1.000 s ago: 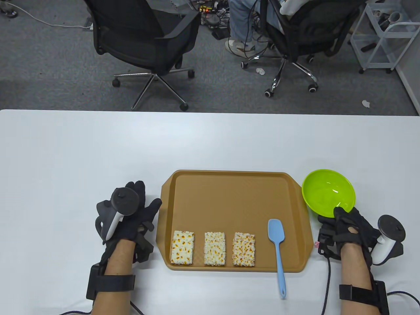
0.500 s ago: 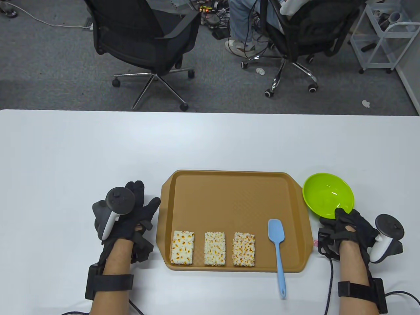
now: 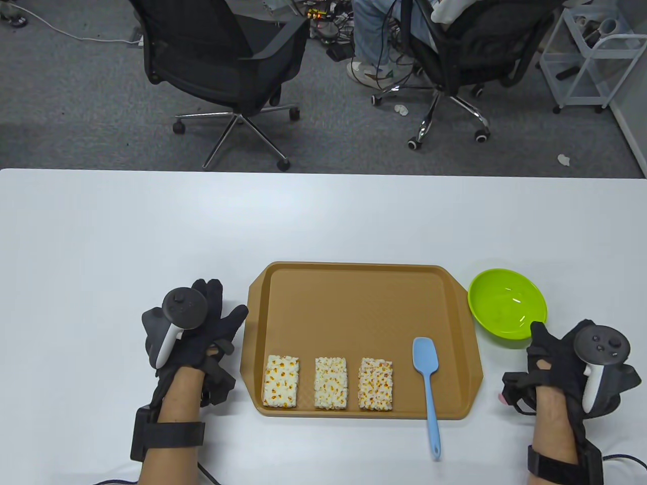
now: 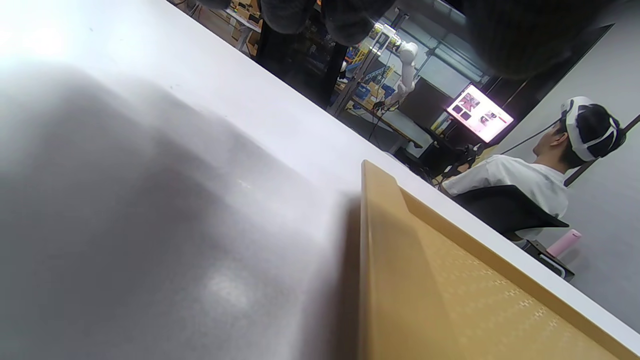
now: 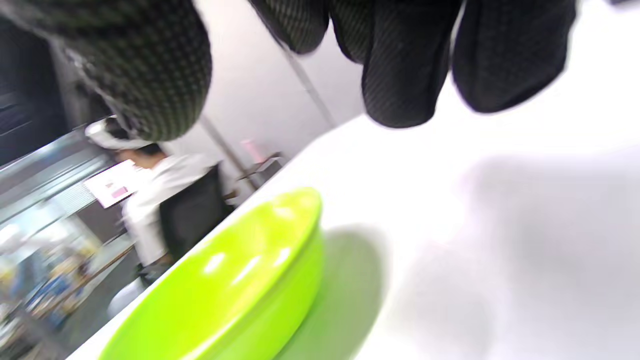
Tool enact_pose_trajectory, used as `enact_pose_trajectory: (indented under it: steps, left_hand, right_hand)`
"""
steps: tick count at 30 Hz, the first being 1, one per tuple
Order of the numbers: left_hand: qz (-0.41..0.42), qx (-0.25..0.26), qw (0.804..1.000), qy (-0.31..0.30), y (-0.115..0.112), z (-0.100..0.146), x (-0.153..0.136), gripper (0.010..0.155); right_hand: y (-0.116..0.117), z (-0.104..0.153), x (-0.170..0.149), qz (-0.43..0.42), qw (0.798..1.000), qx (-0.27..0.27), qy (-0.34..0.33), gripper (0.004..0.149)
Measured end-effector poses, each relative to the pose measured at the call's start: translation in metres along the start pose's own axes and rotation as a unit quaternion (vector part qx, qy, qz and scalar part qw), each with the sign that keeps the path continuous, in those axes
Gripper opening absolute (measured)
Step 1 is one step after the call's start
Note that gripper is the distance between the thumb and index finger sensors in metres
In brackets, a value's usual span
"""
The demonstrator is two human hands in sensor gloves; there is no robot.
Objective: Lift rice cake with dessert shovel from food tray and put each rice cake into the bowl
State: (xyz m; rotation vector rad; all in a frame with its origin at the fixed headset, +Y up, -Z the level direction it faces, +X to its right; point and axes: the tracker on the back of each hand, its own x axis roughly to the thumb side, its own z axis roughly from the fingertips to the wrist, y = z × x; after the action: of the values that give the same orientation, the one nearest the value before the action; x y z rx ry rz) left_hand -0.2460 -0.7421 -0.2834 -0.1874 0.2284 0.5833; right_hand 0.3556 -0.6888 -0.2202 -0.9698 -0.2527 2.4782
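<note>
Three rice cakes (image 3: pixel 280 381) (image 3: pixel 331 382) (image 3: pixel 375 384) lie in a row along the near side of the brown food tray (image 3: pixel 354 283). The blue dessert shovel (image 3: pixel 427 384) rests with its blade on the tray, its handle reaching over the near rim onto the table. The green bowl (image 3: pixel 507 301) stands empty just right of the tray. My left hand (image 3: pixel 222 313) lies on the table beside the tray's left rim with its fingers straight. My right hand (image 3: pixel 556 348) sits near and to the right of the bowl, holding nothing. In the right wrist view its fingertips (image 5: pixel 400 75) hang above the bare table beside the bowl (image 5: pixel 225 290).
The white table (image 3: pixel 151 227) stretches far and left of the tray. Office chairs (image 3: pixel 222 55) and a seated person's legs (image 3: pixel 374 30) are beyond the far edge. In the left wrist view the tray's rim (image 4: pixel 450 280) runs close by.
My right hand has let go of the bowl's near rim and drawn back to the right. The bowl has settled flat on the table. My left hand has barely shifted.
</note>
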Motion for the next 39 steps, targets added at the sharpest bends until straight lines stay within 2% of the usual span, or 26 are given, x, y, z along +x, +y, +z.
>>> enact_pose_trajectory:
  steps: [2, 4, 5, 7, 9, 12, 15, 19, 23, 26, 30, 31, 34, 39]
  left_hand:
    - [0.000, 0.000, 1.000, 0.004, 0.000, -0.001, -0.001, 0.085]
    - [0.001, -0.002, 1.000, 0.007, -0.001, -0.002, -0.003, 0.085]
    - [0.000, -0.004, 1.000, 0.010, -0.002, -0.002, -0.004, 0.084]
    - [-0.003, -0.006, 1.000, 0.012, -0.002, -0.002, -0.005, 0.084]
    - [-0.003, -0.007, 1.000, 0.012, -0.002, -0.002, -0.005, 0.084]
    - [0.001, -0.006, 1.000, 0.011, -0.001, -0.002, -0.004, 0.084]
    - [0.004, -0.007, 1.000, 0.011, -0.001, -0.003, -0.005, 0.084]
    - [0.006, -0.010, 1.000, 0.009, -0.001, -0.003, -0.005, 0.084]
    - [0.004, -0.012, 1.000, 0.005, -0.002, -0.003, -0.004, 0.084]
    - [0.004, -0.013, 1.000, 0.004, -0.002, -0.003, -0.004, 0.084]
    - [0.006, -0.013, 1.000, 0.003, -0.002, -0.003, -0.004, 0.084]
    - [0.006, -0.013, 1.000, 0.002, -0.002, -0.003, -0.004, 0.084]
    - [-0.001, -0.022, 1.000, 0.002, -0.004, -0.004, -0.003, 0.084]
    - [-0.012, -0.020, 1.000, -0.004, -0.005, -0.002, 0.000, 0.085]
  right_hand:
    - [0.006, 0.024, 0.023, 0.036, 0.994, 0.072, -0.072, 0.072]
    - [0.024, 0.054, 0.048, 0.107, 0.970, 0.168, -0.138, 0.064]
    - [0.038, 0.073, 0.060, 0.163, 0.949, 0.206, -0.175, 0.061]
    - [0.058, 0.104, 0.071, 0.285, 0.913, 0.209, -0.204, 0.055]
    - [0.072, 0.118, 0.076, 0.306, 0.898, 0.212, -0.234, 0.053]
    - [0.088, 0.120, 0.075, 0.338, 0.880, 0.238, -0.233, 0.055]
    - [0.098, 0.116, 0.072, 0.335, 0.869, 0.282, -0.229, 0.054]
    - [0.102, 0.115, 0.072, 0.325, 0.872, 0.284, -0.230, 0.050]
    - [0.106, 0.108, 0.068, 0.316, 0.877, 0.299, -0.203, 0.047]
    - [0.104, 0.100, 0.065, 0.301, 0.889, 0.293, -0.183, 0.044]
    - [0.084, 0.086, 0.065, 0.249, 0.931, 0.210, -0.164, 0.044]
    - [0.078, 0.081, 0.063, 0.225, 0.946, 0.176, -0.155, 0.044]
    - [0.070, 0.069, 0.061, 0.127, 0.971, 0.119, -0.164, 0.045]
    - [0.061, 0.069, 0.062, 0.065, 0.974, 0.081, -0.200, 0.045]
